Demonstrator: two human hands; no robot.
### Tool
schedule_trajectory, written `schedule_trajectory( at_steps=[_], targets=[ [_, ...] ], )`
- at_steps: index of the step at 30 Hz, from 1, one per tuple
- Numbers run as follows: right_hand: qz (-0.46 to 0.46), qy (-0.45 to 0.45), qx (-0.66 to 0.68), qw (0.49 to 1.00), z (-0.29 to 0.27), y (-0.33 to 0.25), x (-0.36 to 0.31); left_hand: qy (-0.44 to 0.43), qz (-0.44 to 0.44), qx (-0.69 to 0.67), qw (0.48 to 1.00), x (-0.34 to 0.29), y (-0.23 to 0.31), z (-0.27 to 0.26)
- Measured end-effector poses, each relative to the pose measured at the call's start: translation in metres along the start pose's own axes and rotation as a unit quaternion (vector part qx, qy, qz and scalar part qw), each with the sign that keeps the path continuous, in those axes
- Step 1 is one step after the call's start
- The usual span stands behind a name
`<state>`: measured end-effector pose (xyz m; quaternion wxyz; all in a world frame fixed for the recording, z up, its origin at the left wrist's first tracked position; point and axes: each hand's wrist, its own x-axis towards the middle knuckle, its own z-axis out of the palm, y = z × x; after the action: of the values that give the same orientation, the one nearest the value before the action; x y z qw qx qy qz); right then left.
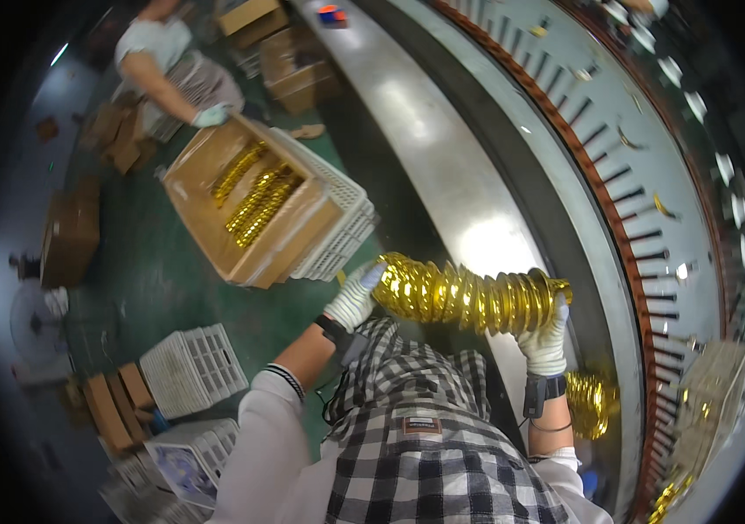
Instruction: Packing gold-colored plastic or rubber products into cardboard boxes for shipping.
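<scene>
A long row of shiny gold, thin, wavy-edged pieces (464,297) nested together stretches level between my two gloved hands. My left hand (353,299) grips its left end, and my right hand (544,339) clasps the right end from below. What exactly the pieces are, I cannot tell. Ahead to the left, an open cardboard box (289,255) has several similar gold rows (266,205) lying in it. More gold pieces (591,403) sit beside my right wrist, near the metal counter.
White plastic crates (346,210) support the box. A person (155,48) has a gloved hand on its far edge. A shiny metal counter (438,140) runs along a curved machine (626,236) with dark slats at right. White crates (193,371) and cardboard (114,410) stand lower left.
</scene>
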<state>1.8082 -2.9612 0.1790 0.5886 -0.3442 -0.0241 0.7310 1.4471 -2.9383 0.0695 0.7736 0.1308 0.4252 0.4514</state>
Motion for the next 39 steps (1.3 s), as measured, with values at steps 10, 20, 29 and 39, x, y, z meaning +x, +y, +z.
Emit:
schedule_trajectory(
  at_steps=[10, 20, 29, 39],
  targets=[
    [0.177, -0.192, -0.101, 0.96, 0.171, 0.119, 0.185, 0.165, 0.181, -0.096, 0.965, 0.029, 0.144, -0.152],
    [0.288, -0.091, -0.263, 0.916, 0.19, 0.269, 0.319, 0.296, 0.139, -0.304, 0.895, 0.062, 0.082, -0.296],
    [0.373, -0.025, -0.225, 0.9, 0.145, 0.327, 0.362, 0.581, 0.063, 0.023, 0.811, 0.036, 0.062, -0.342],
    [0.403, 0.062, -0.43, 0.805, 0.072, 0.319, 0.413, 0.587, -0.197, 0.406, 0.672, 0.056, 0.08, -0.251]
  ],
)
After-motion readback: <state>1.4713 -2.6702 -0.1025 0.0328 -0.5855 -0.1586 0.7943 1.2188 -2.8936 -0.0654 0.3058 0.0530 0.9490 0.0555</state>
